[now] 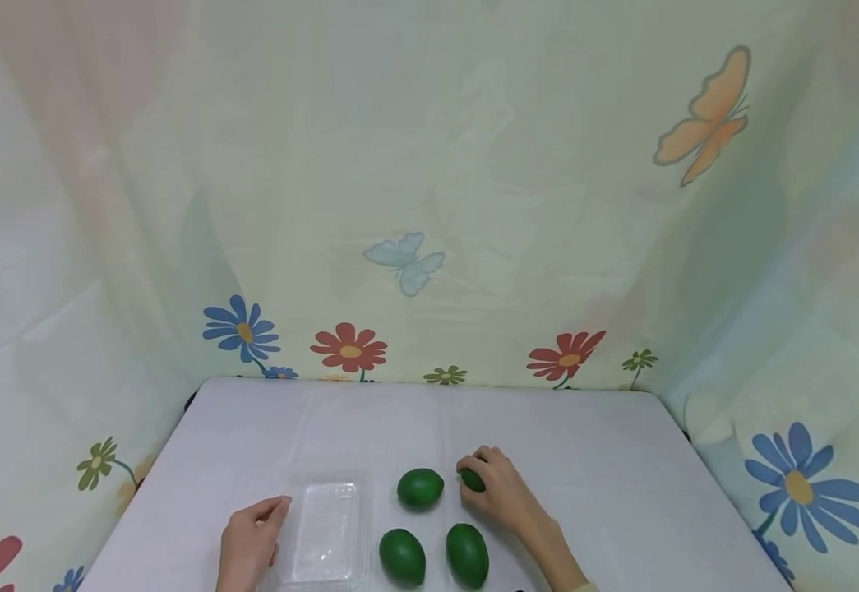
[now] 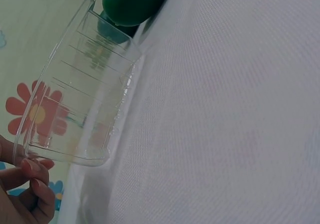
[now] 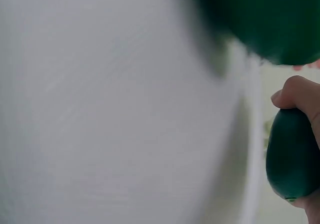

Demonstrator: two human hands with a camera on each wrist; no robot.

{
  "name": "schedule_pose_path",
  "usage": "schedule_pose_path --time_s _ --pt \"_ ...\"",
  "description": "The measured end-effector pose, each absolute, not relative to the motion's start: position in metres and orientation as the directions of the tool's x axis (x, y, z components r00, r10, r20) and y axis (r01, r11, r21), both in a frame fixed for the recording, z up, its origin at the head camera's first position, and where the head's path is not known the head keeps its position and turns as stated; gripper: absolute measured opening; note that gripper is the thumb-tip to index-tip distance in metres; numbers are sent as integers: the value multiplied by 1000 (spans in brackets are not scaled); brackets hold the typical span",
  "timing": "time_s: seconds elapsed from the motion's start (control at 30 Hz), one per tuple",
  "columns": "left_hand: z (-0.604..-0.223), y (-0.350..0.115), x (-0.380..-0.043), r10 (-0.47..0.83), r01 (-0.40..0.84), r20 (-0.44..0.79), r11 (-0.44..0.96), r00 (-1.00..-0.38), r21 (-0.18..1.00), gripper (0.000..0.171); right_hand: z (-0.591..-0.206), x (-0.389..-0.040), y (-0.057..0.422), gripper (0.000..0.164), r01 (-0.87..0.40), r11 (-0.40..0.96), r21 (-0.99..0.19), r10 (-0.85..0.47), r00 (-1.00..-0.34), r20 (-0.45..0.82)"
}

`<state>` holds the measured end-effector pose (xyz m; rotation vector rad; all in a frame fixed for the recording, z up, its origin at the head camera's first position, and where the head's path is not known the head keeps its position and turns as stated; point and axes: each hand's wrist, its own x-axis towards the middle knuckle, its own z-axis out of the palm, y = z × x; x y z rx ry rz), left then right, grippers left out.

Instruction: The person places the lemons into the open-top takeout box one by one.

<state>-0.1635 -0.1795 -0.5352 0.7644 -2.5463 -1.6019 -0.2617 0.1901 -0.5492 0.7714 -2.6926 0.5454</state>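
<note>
Currently, the left hand [image 1: 247, 538] pinches the rim of a clear, rectangular plastic tray [image 1: 325, 526] on the white-covered surface [image 1: 584, 460], at the tray's left edge. Well to the tray's right, about level with its far end, the right hand [image 1: 503, 493] grips a dark green, lemon-shaped fruit [image 1: 473, 480], thumb and fingers curled round it; whether it is off the surface I cannot tell. Three similar green fruits lie nearer the tray's right side: one by its far end [image 1: 420, 488], one beside its near half [image 1: 403, 557], and another farther right [image 1: 468, 556].

The held fruit's smooth, rounded skin could probably let it slip if the grip loosens. A low sweep towards the tray might knock the loose fruits rolling. The thin tray looks light, so an uneven pull on its rim could tip or drag it.
</note>
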Motion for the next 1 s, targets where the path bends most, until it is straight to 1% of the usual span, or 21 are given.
schedule_pose_path --time_s 0.13,0.23,0.3,0.4,0.5,0.67,0.8,0.9,1.0 --pt "-536 -180 -161 -420 -391 -229 352 -878 850 40 -533 -249 187 27 -576 770 -275 -450 -795 407" --pt "-538 -180 -160 -414 -395 -236 354 -879 847 41 -514 -235 180 28 -626 734 -262 -493 -757 430" --pt "-538 -181 -160 -413 -399 -241 356 -878 845 40 -503 -226 174 28 -678 691 -252 -530 -712 461" --pt "-538 -180 -161 -413 -395 -238 352 -879 848 39 -490 -216 165 30 -754 619 -218 -580 -627 521" --pt "-536 -180 -164 -410 -383 -227 352 -883 854 38 -481 -208 155 31 -795 576 -191 -610 -573 547" --pt "-533 -180 -164 -406 -376 -221 356 -887 855 38 -472 -194 133 30 -814 546 -196 -635 -555 538" --pt "-532 -182 -164 -413 -382 -220 365 -884 849 39 -474 -185 106 26 -852 477 -216 -661 -510 551" --pt "-531 -182 -163 -417 -389 -222 375 -881 842 39 -477 -180 85 22 -872 431 -233 -691 -485 536" --pt "-533 -181 -164 -407 -382 -220 374 -886 845 39 -482 -177 67 20 -882 412 -228 -723 -469 508"
